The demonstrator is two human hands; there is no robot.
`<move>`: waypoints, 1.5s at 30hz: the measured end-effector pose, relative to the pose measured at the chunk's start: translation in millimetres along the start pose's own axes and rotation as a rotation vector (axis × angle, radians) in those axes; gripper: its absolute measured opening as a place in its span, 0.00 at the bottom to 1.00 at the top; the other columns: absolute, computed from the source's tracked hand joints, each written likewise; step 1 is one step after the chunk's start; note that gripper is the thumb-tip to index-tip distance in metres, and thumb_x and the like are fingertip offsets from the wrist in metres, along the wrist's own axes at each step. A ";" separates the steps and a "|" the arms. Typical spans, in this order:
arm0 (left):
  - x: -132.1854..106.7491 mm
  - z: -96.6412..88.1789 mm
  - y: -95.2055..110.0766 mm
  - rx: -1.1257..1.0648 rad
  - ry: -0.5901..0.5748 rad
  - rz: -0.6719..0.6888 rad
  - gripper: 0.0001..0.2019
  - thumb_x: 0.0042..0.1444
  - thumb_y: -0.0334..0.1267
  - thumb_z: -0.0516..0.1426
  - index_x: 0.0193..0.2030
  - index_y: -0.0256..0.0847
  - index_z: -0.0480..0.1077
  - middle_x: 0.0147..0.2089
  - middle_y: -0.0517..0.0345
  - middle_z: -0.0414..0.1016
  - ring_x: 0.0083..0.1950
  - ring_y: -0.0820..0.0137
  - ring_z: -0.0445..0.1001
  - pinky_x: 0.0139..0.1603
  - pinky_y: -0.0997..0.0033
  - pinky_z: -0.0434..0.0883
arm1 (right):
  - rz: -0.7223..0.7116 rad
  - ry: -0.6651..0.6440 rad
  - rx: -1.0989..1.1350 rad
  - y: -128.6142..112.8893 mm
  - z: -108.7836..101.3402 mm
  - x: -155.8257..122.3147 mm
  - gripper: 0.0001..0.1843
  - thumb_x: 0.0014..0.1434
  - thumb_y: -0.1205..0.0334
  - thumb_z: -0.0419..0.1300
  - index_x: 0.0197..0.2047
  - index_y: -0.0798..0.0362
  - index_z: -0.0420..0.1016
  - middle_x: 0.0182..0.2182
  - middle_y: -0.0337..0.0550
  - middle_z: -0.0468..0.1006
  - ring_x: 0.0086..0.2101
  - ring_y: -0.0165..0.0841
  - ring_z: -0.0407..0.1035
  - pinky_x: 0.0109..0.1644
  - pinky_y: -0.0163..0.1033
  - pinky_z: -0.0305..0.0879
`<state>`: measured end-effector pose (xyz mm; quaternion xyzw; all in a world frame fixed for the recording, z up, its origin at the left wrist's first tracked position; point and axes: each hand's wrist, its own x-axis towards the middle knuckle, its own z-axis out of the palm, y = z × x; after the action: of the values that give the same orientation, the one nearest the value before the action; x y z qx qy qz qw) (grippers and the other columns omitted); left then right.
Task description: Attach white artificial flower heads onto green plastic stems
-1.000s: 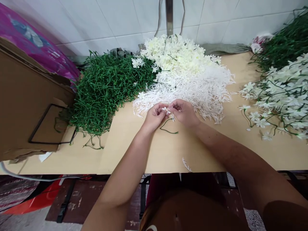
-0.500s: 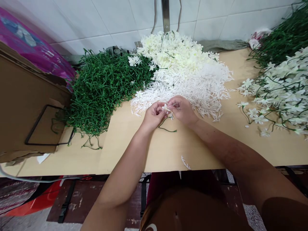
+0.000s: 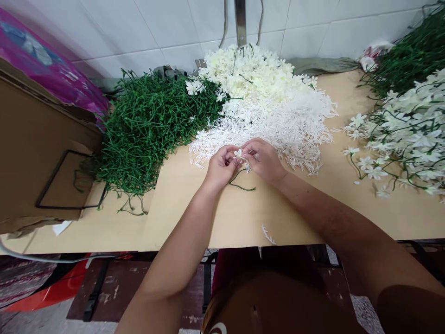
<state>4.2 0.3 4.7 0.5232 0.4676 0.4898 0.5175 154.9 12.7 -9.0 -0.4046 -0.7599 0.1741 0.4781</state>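
Over the surface [image 3: 177,208], mid-frame, the left hand [image 3: 220,167] pinches a half-hidden white flower [image 3: 238,153]; the right hand [image 3: 263,160] adjoins, grip unclear.

Pale table [image 3: 236,218] under stems [image 3: 153,125], flowers [image 3: 257,83]

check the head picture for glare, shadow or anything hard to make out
Head view: the white flower pile is bright, its petals blending together; head view: the clothing is deeply shadowed; head view: the small flower between the fingers lacks fine detail.
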 end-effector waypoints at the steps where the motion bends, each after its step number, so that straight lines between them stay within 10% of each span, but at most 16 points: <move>1: -0.2 -0.2 0.9 0.007 0.001 0.010 0.14 0.41 0.31 0.64 0.36 0.40 0.69 0.20 0.70 0.68 0.23 0.77 0.70 0.28 0.76 0.65 | -0.016 0.005 -0.026 0.0 -0.4 -0.1 0.06 0.56 0.68 0.55 0.29 0.50 0.66 0.35 0.44 0.76 0.40 0.36 0.70 0.46 0.44 0.67; 45: -5.1 -6.1 -1.2 0.281 0.004 0.154 0.17 0.46 0.30 0.60 0.46 0.43 0.71 0.23 0.68 0.65 0.24 0.77 0.63 0.28 0.76 0.60 | 0.016 -0.057 -0.225 -7.3 1.4 -2.0 0.04 0.59 0.64 0.50 0.32 0.49 0.61 0.31 0.45 0.74 0.34 0.37 0.67 0.40 0.42 0.62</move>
<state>-2.3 -4.2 3.3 0.6237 0.4911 0.4589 0.3992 150.8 6.9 -6.2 -0.4564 -0.7847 0.1030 0.4066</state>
